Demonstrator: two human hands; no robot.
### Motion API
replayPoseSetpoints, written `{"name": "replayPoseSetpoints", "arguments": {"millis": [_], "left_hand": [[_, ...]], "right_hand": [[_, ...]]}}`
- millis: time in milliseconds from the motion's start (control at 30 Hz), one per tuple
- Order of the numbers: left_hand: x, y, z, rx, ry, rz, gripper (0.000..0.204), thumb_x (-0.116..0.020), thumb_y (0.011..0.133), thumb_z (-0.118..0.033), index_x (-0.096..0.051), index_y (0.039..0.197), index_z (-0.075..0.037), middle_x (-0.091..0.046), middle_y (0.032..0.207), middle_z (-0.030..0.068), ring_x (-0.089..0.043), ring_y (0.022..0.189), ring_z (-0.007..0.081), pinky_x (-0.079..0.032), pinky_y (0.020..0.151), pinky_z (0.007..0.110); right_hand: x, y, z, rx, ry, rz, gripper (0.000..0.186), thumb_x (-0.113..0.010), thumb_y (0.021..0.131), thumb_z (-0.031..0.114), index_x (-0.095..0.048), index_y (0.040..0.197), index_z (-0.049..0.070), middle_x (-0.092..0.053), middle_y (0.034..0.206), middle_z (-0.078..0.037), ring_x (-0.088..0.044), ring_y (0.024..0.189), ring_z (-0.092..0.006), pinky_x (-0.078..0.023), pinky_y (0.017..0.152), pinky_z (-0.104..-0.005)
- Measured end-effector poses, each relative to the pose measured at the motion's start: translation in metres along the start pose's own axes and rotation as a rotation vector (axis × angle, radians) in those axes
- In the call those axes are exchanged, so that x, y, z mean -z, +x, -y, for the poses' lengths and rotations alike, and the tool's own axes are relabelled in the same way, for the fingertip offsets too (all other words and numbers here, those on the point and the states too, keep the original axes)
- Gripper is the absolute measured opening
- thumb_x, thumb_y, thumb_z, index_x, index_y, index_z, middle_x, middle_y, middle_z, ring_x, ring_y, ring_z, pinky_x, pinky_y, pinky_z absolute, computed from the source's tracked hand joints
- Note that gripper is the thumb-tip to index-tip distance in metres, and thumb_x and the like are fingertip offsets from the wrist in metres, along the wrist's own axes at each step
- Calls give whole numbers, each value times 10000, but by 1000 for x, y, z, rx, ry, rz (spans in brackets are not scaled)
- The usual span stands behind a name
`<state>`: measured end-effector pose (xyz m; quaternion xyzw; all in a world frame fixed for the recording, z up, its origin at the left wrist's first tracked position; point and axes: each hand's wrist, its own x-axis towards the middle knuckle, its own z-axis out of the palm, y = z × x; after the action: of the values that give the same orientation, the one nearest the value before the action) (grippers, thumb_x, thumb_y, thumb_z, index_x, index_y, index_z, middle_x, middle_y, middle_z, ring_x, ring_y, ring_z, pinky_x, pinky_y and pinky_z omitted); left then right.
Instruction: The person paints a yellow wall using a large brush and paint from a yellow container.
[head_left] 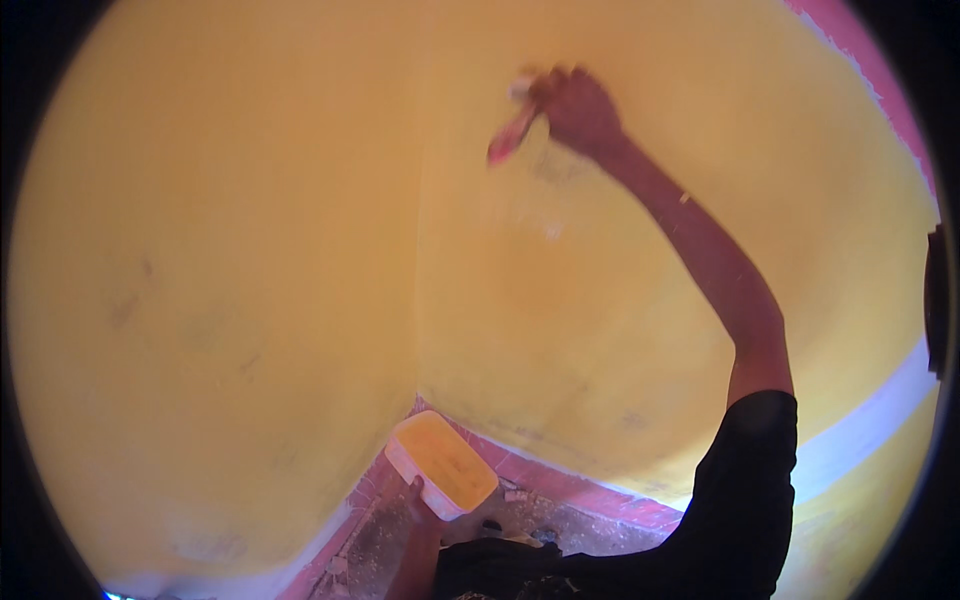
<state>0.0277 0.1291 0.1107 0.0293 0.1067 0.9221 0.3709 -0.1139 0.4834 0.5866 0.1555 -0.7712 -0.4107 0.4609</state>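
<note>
My right hand [582, 108] is raised against the yellow wall [620, 260] with its fingers closed around a paintbrush [512, 138]. The brush's reddish handle points down and to the left, and a pale part shows beside my fingers; the brush is somewhat blurred. Low down, near the corner, my left hand [426, 508] grips the side of a whitish rectangular tub [402, 463]. Yellow paint [448, 458] fills much of the tub. The left fingers beneath the tub are hidden.
Two yellow walls meet at a vertical corner [418, 250]. A reddish skirting band [590, 492] runs along their foot, above a speckled grey floor [375, 545]. A pink band [865, 60] lies at the upper right. Something dark [936, 300] stands at the right rim.
</note>
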Motion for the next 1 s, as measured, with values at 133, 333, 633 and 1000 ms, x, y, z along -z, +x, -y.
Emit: {"name": "replayPoseSetpoints", "arguments": {"millis": [133,333,633,1000], "left_hand": [[-1,-3,-3,-10,2,-7,713,-619,763,-402,-332,1323,-65,-472,1261,108,-466,1145,304,-383,962,451],[6,-7,0,57,-57,-91,711,-613,764,-403,-333,1323,-65,-476,1256,118,-464,1148,315,-381,964,466],[-12,-7,-1,67,-65,-63,711,-606,769,-408,-329,1327,-65,-462,1272,120,-455,1158,316,-371,972,471],[-1,-8,-3,76,-72,-67,704,-614,767,-403,-339,1321,-65,-474,1262,115,-464,1148,315,-381,961,469]], "right_hand": [[-31,-78,112,108,246,89,255,-573,634,74,-617,885,64,-549,896,-59,-523,888,-221,-430,782,-369],[-28,-99,133,-83,434,362,223,-588,589,31,-619,807,65,-552,745,-55,-539,792,-222,-421,723,-344],[11,-4,-18,-100,79,37,253,-584,618,37,-618,856,117,-558,764,-19,-529,772,-223,-407,690,-350],[-20,-131,121,-183,458,379,205,-596,573,57,-592,777,80,-571,759,-57,-543,813,-237,-411,751,-388]]}}
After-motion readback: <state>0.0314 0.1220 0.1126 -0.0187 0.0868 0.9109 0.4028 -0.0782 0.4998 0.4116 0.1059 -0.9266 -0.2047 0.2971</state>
